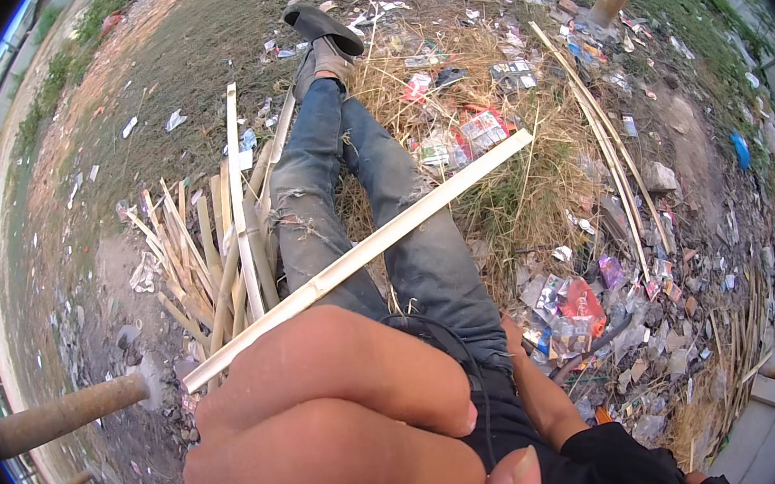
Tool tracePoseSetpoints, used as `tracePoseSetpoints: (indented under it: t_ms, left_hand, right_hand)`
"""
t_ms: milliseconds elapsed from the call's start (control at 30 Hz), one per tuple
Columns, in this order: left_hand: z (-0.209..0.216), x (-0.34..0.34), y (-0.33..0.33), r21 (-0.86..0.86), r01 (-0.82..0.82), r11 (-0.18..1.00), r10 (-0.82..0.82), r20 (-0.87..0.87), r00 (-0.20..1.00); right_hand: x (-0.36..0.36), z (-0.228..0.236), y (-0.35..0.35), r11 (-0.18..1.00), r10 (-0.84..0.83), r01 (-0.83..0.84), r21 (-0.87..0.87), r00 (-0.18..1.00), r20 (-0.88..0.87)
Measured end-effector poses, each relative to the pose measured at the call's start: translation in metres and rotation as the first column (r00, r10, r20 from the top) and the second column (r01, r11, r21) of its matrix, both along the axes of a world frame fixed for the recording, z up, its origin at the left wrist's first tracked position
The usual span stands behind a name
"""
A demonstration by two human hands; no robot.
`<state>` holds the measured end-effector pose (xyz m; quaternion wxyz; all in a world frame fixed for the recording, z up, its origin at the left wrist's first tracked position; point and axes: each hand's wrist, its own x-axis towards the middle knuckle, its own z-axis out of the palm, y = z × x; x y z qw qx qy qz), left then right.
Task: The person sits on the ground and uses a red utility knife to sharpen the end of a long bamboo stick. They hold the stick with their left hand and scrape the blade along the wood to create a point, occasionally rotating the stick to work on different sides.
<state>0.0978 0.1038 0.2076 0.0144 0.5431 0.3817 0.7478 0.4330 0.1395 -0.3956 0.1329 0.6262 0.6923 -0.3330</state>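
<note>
Bamboo strip (360, 255) lies slanted across your jeans (406, 240), its near end in your left hand (331, 420), fingers curled shut around it. Right hand (558, 395): mostly hidden, grip unclear. Split bamboo pile (207, 253) sits left.

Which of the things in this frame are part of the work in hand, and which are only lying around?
In hand:
- long split bamboo strip lying across the person's lap
- left hand, close to the camera, fingers curled
- right hand, mostly hidden behind the thigh
- pile of split bamboo pieces beside the legs

Lying about:
- plastic wrappers and litter
- dry grass
- thin bamboo slivers
- wooden posts
</note>
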Motion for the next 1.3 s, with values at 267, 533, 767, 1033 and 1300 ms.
tracePoseSetpoints:
  t_ms: [267,533,767,1033,1300]
  left_hand:
    - [-0.048,-0.043,0.042,-0.365,-0.118,0.924,0.159,0.084,0.984]
    - [-0.126,-0.091,0.026,-0.538,-0.125,0.834,0.293,0.240,0.925]
    - [-0.219,-0.150,-0.046,-0.821,-0.499,0.276,0.321,-0.411,0.853]
    - [-0.278,-0.140,-0.128,-0.835,-0.548,0.047,0.165,-0.535,0.829]
    - [-0.251,-0.128,-0.125,-0.943,-0.327,-0.064,0.203,-0.333,0.921]
  right_hand:
    - [0.011,0.030,0.027,0.988,-0.035,0.025,-0.151,0.997,-0.066]
    - [0.018,0.094,0.104,0.918,-0.204,0.175,-0.356,0.978,-0.045]
    - [-0.007,0.266,0.175,0.987,-0.131,0.130,-0.093,0.991,0.003]
    - [-0.129,0.386,0.177,0.943,-0.146,0.326,0.064,0.580,-0.801]
    - [-0.231,0.390,0.132,0.895,-0.333,-0.217,-0.390,0.257,-0.907]
